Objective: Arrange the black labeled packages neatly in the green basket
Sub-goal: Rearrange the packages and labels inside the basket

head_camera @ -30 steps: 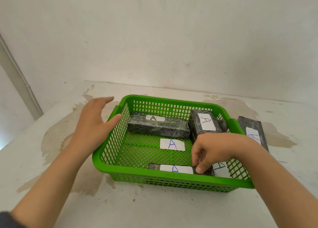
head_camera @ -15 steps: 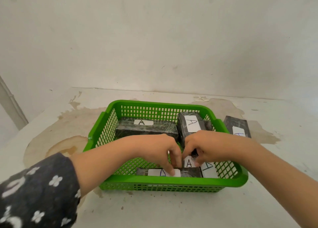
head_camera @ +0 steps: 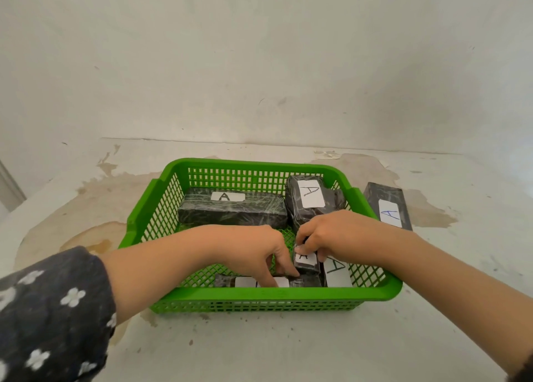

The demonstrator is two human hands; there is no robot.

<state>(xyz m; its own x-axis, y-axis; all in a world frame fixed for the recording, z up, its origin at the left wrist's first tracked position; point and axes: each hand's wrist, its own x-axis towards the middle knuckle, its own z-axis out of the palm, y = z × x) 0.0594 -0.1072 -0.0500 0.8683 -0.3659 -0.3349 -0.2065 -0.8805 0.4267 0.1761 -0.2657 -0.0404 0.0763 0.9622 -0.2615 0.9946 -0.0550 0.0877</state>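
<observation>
Green basket [head_camera: 372, 290]: lattice-walled plastic, centre of frame, standing on a stained white surface [head_camera: 259, 347] below a pale wall [head_camera: 259, 58].

Black labeled packages, each wrapped in clear film with a white label marked "A":
- Long package [head_camera: 230, 213], lying crosswise at the rear left of the basket floor, label upward.
- Rear right package [head_camera: 310, 200], tilted, resting against the basket's back right corner, label facing up.
- Small package [head_camera: 306, 263], centre right inside the basket, label partly covered by fingers.
- Front package [head_camera: 227, 281], lying along the basket's near wall, label partly hidden under the left hand.
- White label with "A" [head_camera: 336, 269] at the front right of the basket, just beside the small package; the package beneath it cannot be made out.
- Outside package [head_camera: 388, 205], lying on the surface just beyond the basket's right wall, right of frame.

Left hand [head_camera: 259, 254]: reaches in from lower left over the near rim; fingertips press down on the front package's label. Grip: whether it grasps or only touches cannot be told. Forearm bare, dark floral sleeve [head_camera: 49, 318] at lower left.

Right hand [head_camera: 331, 234]: reaches in from lower right; fingers curled over the top of the small package. Grip: grasping the small package.

The two hands lie close together, nearly touching, above the basket's centre.
</observation>
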